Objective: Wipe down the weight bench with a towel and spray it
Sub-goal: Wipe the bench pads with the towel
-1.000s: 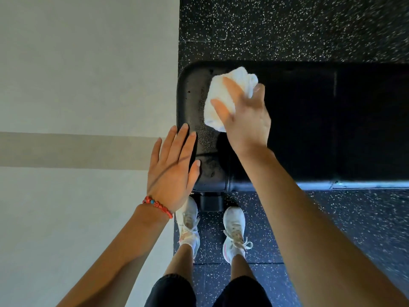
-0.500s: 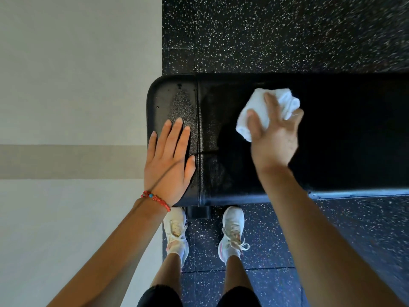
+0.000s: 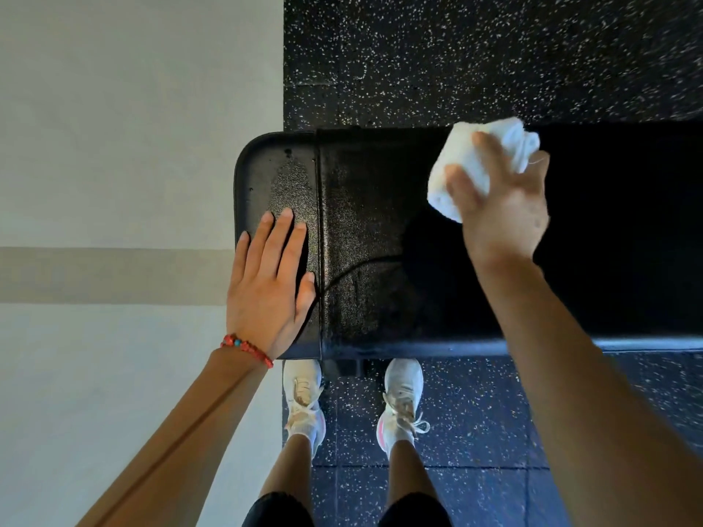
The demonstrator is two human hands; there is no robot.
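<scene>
Head view. Left hand [image 3: 268,289] flat on the near-left end of the bench [image 3: 365,241], fingers straight and together, gripping nothing; probably placed there to brace the body and steady the bench during wiping. Red beaded bracelet [image 3: 247,348] on the left wrist. Right hand [image 3: 502,207] curled over a bunched white towel [image 3: 490,154], fingers spread across the top of it, pressing it onto the bench padding near the far edge, right of centre. Bunched form likely chosen to give a firm pad under the palm. Textured sheen visible on the left portion of the bench padding, possibly damp or freshly wiped; cannot tell which. Right portion of the bench in deep shadow, condition not readable. No spray bottle in view. White shoes [image 3: 403,393] on the speckled rubber floor [image 3: 475,58] at the near side of the bench; pale floor [image 3: 114,146] with a darker band to the left.

Compared with half a second earlier: towel and right hand displaced further right along the bench and closer to the far edge; left hand unchanged in place and posture on the left end. Consistent with a wiping stroke running left to right, with the right portion judged not yet covered.
</scene>
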